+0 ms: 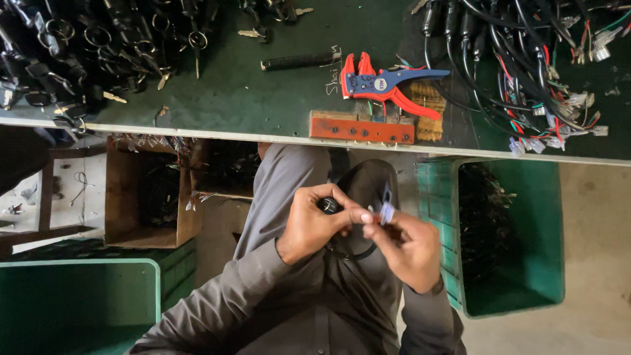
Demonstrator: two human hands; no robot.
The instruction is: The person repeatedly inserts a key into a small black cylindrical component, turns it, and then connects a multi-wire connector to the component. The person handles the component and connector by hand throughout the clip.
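I saw a dark green counter (263,98) running across the top of my view. On its left lay a heap of black key sets (85,46) with metal rings. Near the front edge sat a red-and-blue wire stripper (384,85), just behind a reddish wooden block (361,128). A black rod (299,61) lay beside the stripper. Tangled wire harnesses (539,59) covered the right end.

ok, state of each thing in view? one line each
left hand: closed on a small black part
right hand: pinching a small white connector
wire stripper: lying on the bench, untouched
green crate: open-topped, holds dark parts
cardboard box: open, under the bench
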